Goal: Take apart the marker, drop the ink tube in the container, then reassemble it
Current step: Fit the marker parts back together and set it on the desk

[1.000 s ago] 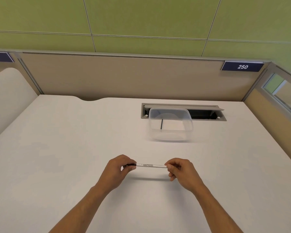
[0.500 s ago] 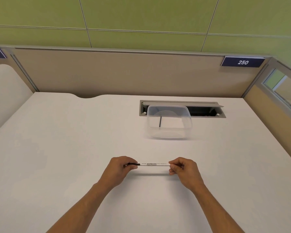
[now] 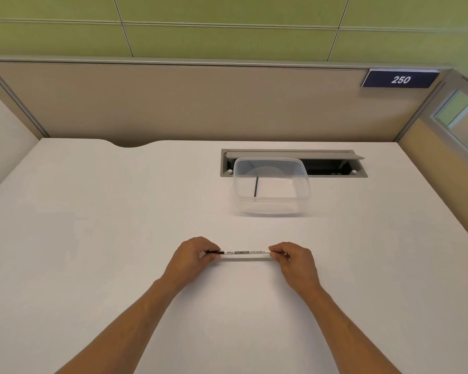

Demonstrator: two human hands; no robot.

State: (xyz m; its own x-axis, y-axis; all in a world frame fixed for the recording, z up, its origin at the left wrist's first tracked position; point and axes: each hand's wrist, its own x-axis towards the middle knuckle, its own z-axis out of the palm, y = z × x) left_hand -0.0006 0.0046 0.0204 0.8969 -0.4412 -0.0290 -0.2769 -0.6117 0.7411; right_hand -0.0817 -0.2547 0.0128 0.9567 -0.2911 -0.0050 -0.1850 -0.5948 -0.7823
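Observation:
A thin white marker [image 3: 245, 254] with black print lies level between both hands, just above the white desk [image 3: 92, 238]. My left hand [image 3: 192, 259] pinches its black end; my right hand [image 3: 295, 261] pinches the white end, which is hidden by the fingers. Farther back stands a clear plastic container [image 3: 272, 205], and a thin dark ink tube [image 3: 256, 187] lies inside it, on the left side of its floor.
Behind the container an open cable slot [image 3: 333, 166] with a grey flap is set into the desk. A beige partition [image 3: 200, 103] with a blue "250" sign [image 3: 400, 79] closes the back, and a glass-panelled divider [image 3: 457, 130] the right side.
Both hands keep the same grip on the marker. The camera view has tilted a little, so the scene sits slightly lower in frame.

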